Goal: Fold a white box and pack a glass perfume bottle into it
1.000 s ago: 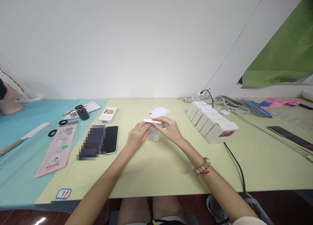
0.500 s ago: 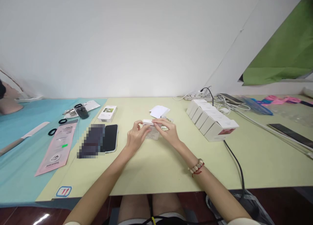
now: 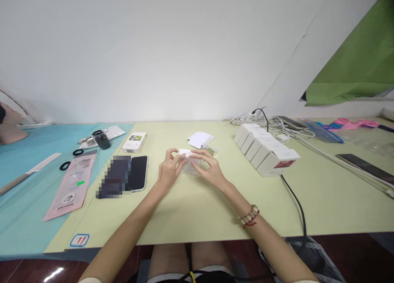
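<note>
Between my two hands is a small white box [image 3: 190, 169] with fine print on the side towards me, standing on the yellow table cover. My left hand [image 3: 170, 168] grips its left side, thumb and fingers bent at the top edge. My right hand [image 3: 211, 168] has its fingers along the top flap and its thumb against the near face on the right. Just behind the box lie white folded papers [image 3: 200, 138]. A shiny greenish packet [image 3: 211, 150] shows partly beyond my right fingers.
To the right stands a row of several white boxes [image 3: 278, 162], with cables [image 3: 281, 135] behind. On the left are a phone [image 3: 139, 173], a white box with a green picture [image 3: 134, 142], a pink packet [image 3: 74, 184], a dark jar [image 3: 101, 140] and a knife [image 3: 30, 172].
The box's top now tilts more towards me, showing small marks on it. My right fingers have lifted and spread slightly, and my right wrist has shifted a little to the right.
</note>
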{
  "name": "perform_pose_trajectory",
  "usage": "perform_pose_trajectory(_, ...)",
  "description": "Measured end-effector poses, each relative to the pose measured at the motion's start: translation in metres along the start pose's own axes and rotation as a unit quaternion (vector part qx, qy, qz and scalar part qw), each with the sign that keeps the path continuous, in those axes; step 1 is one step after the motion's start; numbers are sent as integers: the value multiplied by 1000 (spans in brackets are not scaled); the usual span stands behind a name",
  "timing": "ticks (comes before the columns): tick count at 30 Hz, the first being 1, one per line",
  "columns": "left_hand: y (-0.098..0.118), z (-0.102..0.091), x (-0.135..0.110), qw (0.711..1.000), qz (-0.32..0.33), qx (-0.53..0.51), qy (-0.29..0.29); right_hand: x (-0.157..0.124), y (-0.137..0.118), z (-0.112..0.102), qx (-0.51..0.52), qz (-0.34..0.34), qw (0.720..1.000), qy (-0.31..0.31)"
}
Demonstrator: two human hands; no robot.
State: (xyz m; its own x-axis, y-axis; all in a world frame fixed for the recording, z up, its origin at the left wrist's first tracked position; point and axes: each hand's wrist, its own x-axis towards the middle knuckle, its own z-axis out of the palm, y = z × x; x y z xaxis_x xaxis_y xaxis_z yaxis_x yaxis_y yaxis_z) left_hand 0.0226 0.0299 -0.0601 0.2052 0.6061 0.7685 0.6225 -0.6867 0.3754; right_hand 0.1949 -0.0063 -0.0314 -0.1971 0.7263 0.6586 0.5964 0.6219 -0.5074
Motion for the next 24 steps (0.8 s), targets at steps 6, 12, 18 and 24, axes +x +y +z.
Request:
perform_pose_trajectory(6,-1,10,-5,944,-134,-279,-111,-8,-7,7,6,46,999,-26)
perform_pose_trajectory(12,4,13,-8,864,-203,-447,-108,-12,-10,6,102,60,985,-126)
perform_pose_trajectory(18,8,12,-9,863,-248,-437,-57,-53,-30,-21,30,184,978,-90)
perform_pose_trajectory(24,9,11,-10,874,-269,-398,-70,-116,-16,-85,-123,278,950,74)
